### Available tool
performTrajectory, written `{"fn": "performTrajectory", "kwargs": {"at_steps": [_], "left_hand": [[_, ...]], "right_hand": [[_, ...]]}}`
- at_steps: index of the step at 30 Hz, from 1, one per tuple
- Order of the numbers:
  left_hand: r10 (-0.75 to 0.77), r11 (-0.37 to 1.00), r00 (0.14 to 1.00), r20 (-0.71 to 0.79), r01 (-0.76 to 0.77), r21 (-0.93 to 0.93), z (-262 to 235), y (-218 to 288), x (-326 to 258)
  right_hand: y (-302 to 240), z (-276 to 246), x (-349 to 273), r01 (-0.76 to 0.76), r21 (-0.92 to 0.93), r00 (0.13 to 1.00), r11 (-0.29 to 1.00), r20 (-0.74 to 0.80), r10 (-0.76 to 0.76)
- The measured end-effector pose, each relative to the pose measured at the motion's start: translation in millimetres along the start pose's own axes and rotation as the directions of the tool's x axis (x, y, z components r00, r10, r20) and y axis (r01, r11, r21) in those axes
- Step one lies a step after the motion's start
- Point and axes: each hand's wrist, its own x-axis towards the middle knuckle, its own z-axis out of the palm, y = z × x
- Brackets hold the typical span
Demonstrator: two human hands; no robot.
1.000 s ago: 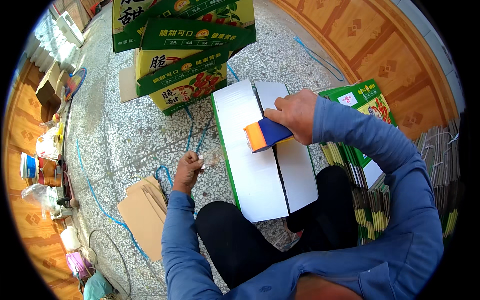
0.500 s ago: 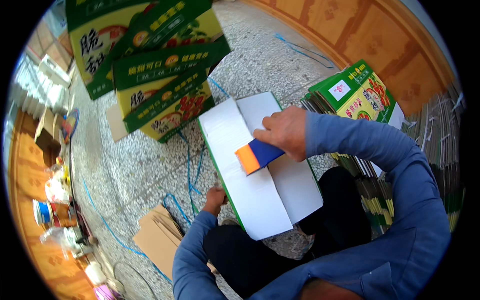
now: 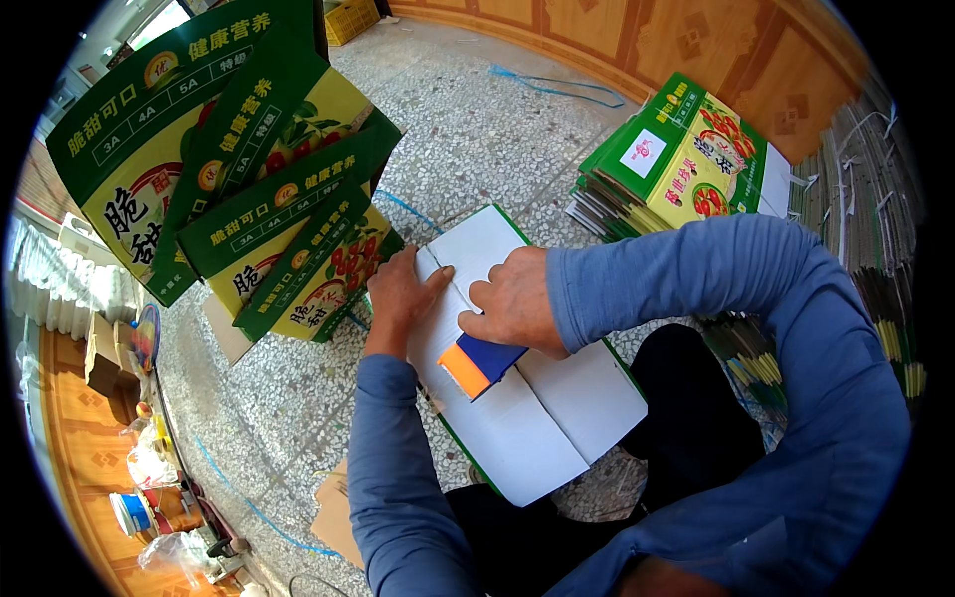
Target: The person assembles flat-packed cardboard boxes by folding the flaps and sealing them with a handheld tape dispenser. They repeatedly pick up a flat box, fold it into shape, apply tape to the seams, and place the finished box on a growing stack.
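Observation:
Between my knees lies a cardboard box point(image 3: 517, 428) with green edges, its white flaps folded in to meet along a seam. My left hand point(image 3: 398, 298) grips its far left edge, the thumb lying on the white flap near the seam. In my right hand point(image 3: 519, 303) is a blue and orange tape dispenser point(image 3: 477, 364), pressed down over the seam. The fingers of the right hand are curled round its blue part, and its orange end points to the near left. Any tape under it is too hard to make out.
Green and yellow printed cartons point(image 3: 269, 189) are stacked at the far left. Flattened cartons point(image 3: 686, 164) lie piled at the right, beside bundled cardboard point(image 3: 846, 189). Brown cardboard point(image 3: 336, 517) and blue strapping point(image 3: 254, 512) lie on the speckled floor point(image 3: 448, 109).
My left hand has come up from beside the box onto its far left edge. The dispenser and my right hand have shifted slightly left and down in view, and the view itself has turned.

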Motion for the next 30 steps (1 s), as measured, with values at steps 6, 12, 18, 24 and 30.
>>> {"fn": "performTrajectory", "kwargs": {"at_steps": [6,12,18,24,30], "left_hand": [[-0.033,0.993,0.994,0.102,0.021,0.114,-3.4,10.5,0.7],[-0.026,0.994,0.998,0.056,0.019,0.109,3.1,11.6,-0.3],[-0.025,0.996,0.999,0.045,0.021,0.085,4.8,11.5,-2.3],[-0.031,0.996,0.999,0.025,0.029,0.083,4.1,11.7,-6.8],[0.057,0.990,0.998,-0.040,-0.051,0.129,5.9,7.1,-6.4]], "right_hand": [[1.6,3.8,-1.6,0.011,-0.006,0.999,1.000,-0.049,-0.011],[4.2,4.1,-6.1,0.015,0.001,1.000,1.000,-0.013,-0.014],[18.0,15.7,-32.4,0.056,0.041,0.995,0.998,-0.085,-0.052],[40.0,26.1,-67.4,0.001,0.061,0.999,0.998,-0.036,0.002],[92.7,70.7,-136.4,-0.109,0.015,0.990,0.994,-0.092,0.110]]}}
